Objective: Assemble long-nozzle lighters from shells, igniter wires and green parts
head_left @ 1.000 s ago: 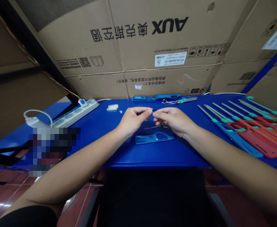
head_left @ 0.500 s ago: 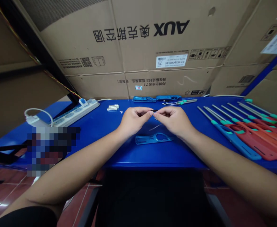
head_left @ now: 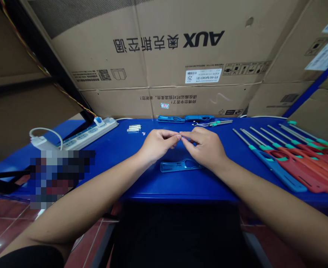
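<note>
Above the middle of the blue table point(head_left: 147, 186), my left hand point(head_left: 158, 143) and my right hand point(head_left: 208, 147) meet at the fingertips. Both are closed in a pinch. Whatever lies between the fingers is small and mostly hidden; only a pale sliver shows by my right fingers. Just below the hands, one translucent blue lighter casing half point(head_left: 171, 166) lies flat, its right end partly behind my right hand. At the back lie more blue casing pieces point(head_left: 171, 118) and metal tubes with green collars and thin wires point(head_left: 215, 123).
Several long-nosed lighters point(head_left: 284, 167) in blue, red, orange and green lie in a row at right. Small silver cylinders point(head_left: 134, 128) and a tiny pale pink piece point(head_left: 143, 133) are at back left. A white power strip point(head_left: 91, 132) sits left; a cardboard wall point(head_left: 164, 56) stands behind.
My hands have shifted slightly and my right fingers have changed their grip. The dark bit at the fingertips and the thin wire hanging below them no longer show. The view tilted slightly.
</note>
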Motion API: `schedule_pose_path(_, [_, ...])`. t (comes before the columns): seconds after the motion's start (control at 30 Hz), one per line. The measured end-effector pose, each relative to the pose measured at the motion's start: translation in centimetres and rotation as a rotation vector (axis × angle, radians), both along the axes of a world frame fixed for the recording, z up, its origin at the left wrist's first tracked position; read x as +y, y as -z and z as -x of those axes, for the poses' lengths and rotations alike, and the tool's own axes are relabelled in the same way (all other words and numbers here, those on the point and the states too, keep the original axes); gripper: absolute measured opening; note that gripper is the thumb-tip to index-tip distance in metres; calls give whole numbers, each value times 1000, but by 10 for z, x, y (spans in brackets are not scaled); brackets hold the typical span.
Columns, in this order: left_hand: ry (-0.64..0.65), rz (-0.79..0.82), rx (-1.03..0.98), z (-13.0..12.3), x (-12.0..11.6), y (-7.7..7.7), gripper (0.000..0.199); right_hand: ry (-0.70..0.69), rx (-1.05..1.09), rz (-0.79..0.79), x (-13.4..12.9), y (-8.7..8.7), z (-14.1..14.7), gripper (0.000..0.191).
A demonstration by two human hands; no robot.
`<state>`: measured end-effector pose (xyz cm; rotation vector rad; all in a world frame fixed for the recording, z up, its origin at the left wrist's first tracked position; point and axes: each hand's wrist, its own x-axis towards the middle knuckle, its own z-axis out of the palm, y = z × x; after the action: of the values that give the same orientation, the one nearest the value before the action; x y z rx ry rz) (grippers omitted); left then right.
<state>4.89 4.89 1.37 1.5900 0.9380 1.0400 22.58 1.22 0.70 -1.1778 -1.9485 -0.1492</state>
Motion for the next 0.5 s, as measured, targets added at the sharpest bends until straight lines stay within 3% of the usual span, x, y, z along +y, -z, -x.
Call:
schedule_pose_path(0.3, [58,43,55,3,0,-2,27,-171,15,98,7,-7,-12,20])
schedule_pose_path(0.5, [72,52,67,4,1,-3,28,-177,-27,71,2,-13,-15,18])
